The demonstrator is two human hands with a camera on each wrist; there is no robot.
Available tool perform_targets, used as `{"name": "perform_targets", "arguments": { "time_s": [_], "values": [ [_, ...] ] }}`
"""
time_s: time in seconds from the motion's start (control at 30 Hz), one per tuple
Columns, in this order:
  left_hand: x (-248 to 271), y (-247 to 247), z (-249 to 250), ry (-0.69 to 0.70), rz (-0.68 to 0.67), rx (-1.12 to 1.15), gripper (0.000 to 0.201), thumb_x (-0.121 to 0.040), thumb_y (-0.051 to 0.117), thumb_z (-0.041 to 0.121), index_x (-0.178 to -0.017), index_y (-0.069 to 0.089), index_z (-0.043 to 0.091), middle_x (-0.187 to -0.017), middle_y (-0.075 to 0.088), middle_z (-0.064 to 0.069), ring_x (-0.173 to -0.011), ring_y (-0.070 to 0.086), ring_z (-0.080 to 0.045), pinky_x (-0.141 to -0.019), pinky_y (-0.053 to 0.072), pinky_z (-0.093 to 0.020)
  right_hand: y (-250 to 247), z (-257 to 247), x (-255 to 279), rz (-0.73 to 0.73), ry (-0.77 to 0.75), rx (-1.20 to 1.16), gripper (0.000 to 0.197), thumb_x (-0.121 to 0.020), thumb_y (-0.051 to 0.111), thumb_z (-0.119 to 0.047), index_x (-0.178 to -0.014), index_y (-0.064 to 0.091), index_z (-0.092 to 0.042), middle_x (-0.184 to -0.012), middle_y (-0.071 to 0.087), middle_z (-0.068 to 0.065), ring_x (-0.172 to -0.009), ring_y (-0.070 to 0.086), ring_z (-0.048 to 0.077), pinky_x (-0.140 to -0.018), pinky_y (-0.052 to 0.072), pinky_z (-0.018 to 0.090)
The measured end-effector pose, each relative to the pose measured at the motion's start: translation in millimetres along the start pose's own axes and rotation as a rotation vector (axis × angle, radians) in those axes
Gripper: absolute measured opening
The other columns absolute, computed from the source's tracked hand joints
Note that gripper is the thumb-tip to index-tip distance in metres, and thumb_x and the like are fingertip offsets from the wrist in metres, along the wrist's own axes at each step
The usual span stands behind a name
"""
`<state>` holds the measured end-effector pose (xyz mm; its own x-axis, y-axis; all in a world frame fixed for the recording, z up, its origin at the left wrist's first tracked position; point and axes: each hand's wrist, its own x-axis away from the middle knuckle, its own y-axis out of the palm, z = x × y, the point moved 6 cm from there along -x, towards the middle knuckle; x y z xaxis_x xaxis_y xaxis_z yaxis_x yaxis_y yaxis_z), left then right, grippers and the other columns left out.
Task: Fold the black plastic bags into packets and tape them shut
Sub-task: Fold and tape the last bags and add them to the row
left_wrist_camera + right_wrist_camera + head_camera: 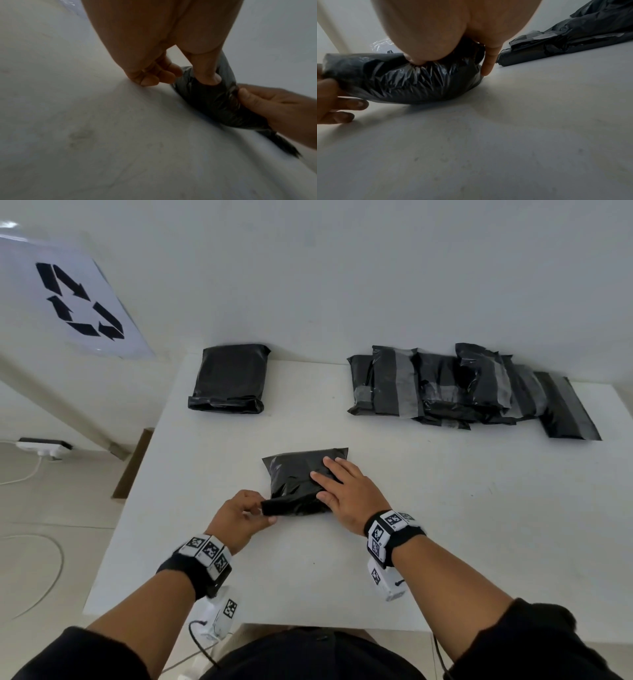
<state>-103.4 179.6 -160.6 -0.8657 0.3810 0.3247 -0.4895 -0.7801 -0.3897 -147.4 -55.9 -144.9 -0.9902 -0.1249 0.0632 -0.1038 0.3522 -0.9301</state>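
Note:
A black plastic bag (294,477), folded into a puffy packet, lies on the middle of the white table (462,525). My left hand (255,510) pinches its rolled near-left end between thumb and fingers; in the left wrist view the thumb (208,77) presses into the bag (216,104). My right hand (337,484) lies flat on top of the packet with straight fingers and presses it down. In the right wrist view the palm (436,33) dents the crinkled bag (406,81). No tape shows on this packet.
An untaped folded black bag (229,378) lies at the back left of the table. Several taped packets (462,388) are piled at the back right. A recycling sign (80,302) leans at the left. A power strip (44,446) sits on the floor.

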Motion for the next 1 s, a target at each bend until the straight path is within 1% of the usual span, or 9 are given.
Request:
{"name": "perform_targets", "arguments": {
  "time_s": [0.13, 0.27, 0.33, 0.43, 0.53, 0.73, 0.83, 0.9, 1.0],
  "values": [
    [-2.8, 2.5, -3.3, -0.033, -0.017, -0.109, 0.017, -0.091, 0.067, 0.018, -0.081, 0.062, 0.006, -0.085, 0.053, -0.003, -0.063, 0.046, -0.014, -0.060, 0.037, -0.020, -0.8, -0.3, -0.9, 0.010, -0.013, -0.007, 0.055, -0.098, 0.023, -0.056, -0.144, 0.047, -0.036, -0.159, 0.033, -0.002, -0.145, 0.026, 0.023, -0.096, 0.050, 0.045],
    [-2.8, -13.3, -8.2, -0.125, 0.165, 0.013, 0.012, -0.083, 0.067, 0.026, -0.081, 0.060, 0.017, -0.081, 0.058, -0.002, -0.073, 0.052, -0.019, -0.064, 0.039, -0.027, -2.2, -1.2, -0.2, 0.001, -0.003, -0.008, 0.056, -0.097, 0.022, -0.057, -0.145, 0.045, -0.038, -0.160, 0.030, -0.003, -0.146, 0.024, 0.022, -0.097, 0.050, 0.045],
    [-2.4, -17.0, 9.0, -0.028, 0.213, 0.056, 0.022, -0.069, 0.062, 0.038, -0.088, 0.059, 0.028, -0.094, 0.059, 0.000, -0.079, 0.054, -0.013, -0.068, 0.041, -0.021, -1.2, -1.8, -0.7, -0.007, 0.006, -0.004, 0.057, -0.097, 0.020, -0.057, -0.145, 0.043, -0.038, -0.160, 0.028, -0.003, -0.147, 0.022, 0.022, -0.098, 0.049, 0.045],
    [-4.7, -1.2, 39.6, 0.245, 0.068, -0.181, 0.045, -0.065, 0.069, 0.055, -0.105, 0.057, 0.038, -0.112, 0.049, 0.011, -0.099, 0.052, 0.000, -0.080, 0.040, -0.010, -1.7, -1.1, -1.3, -0.021, 0.017, -0.006, 0.058, -0.096, 0.019, -0.057, -0.146, 0.042, -0.038, -0.161, 0.026, -0.003, -0.147, 0.020, 0.022, -0.099, 0.049, 0.046],
    [-7.8, 10.2, 49.8, 0.338, -0.003, -0.254, 0.053, -0.067, 0.070, 0.056, -0.114, 0.059, 0.032, -0.116, 0.047, 0.010, -0.109, 0.051, -0.003, -0.093, 0.042, -0.020, -2.6, 0.1, -1.6, -0.048, 0.011, -0.026, 0.050, -0.101, 0.031, -0.052, -0.147, 0.041, -0.038, -0.162, 0.023, -0.004, -0.149, 0.016, 0.021, -0.103, 0.045, 0.046],
    [6.1, 16.4, 51.9, 0.447, -0.046, -0.391, 0.063, -0.064, 0.075, 0.067, -0.109, 0.054, 0.029, -0.110, 0.047, 0.010, -0.101, 0.050, -0.005, -0.086, 0.042, -0.015, -6.4, 2.6, -1.1, -0.092, 0.043, -0.035, 0.046, -0.103, 0.038, -0.049, -0.148, 0.036, -0.042, -0.164, 0.016, -0.010, -0.150, 0.012, 0.019, -0.109, 0.040, 0.045],
    [-1.1, 15.1, 45.7, 0.419, 0.069, -0.401, 0.035, -0.077, 0.068, 0.054, -0.092, 0.065, 0.023, -0.094, 0.053, 0.009, -0.085, 0.053, -0.011, -0.074, 0.045, -0.023, -8.1, 0.1, 0.5, -0.079, 0.044, -0.052, 0.046, -0.103, 0.040, -0.047, -0.148, 0.039, -0.041, -0.164, 0.017, -0.009, -0.150, 0.013, 0.019, -0.108, 0.040, 0.043],
    [-9.9, 7.6, 35.2, 0.264, 0.110, -0.259, 0.010, -0.088, 0.067, 0.032, -0.085, 0.065, 0.023, -0.088, 0.055, 0.008, -0.081, 0.056, -0.013, -0.072, 0.042, -0.024, -9.5, 1.1, 1.8, -0.080, 0.057, -0.070, 0.046, -0.103, 0.041, -0.047, -0.148, 0.039, -0.040, -0.164, 0.018, -0.009, -0.150, 0.013, 0.019, -0.110, 0.038, 0.042],
    [-13.2, -1.2, 7.8, 0.035, 0.065, -0.136, 0.009, -0.093, 0.063, 0.017, -0.086, 0.066, 0.023, -0.089, 0.059, 0.007, -0.082, 0.056, -0.016, -0.074, 0.038, -0.022, -11.2, 0.9, 0.3, -0.082, 0.061, -0.093, 0.046, -0.102, 0.043, -0.047, -0.147, 0.040, -0.040, -0.163, 0.019, -0.009, -0.150, 0.014, 0.019, -0.113, 0.035, 0.041]
  ]
}}
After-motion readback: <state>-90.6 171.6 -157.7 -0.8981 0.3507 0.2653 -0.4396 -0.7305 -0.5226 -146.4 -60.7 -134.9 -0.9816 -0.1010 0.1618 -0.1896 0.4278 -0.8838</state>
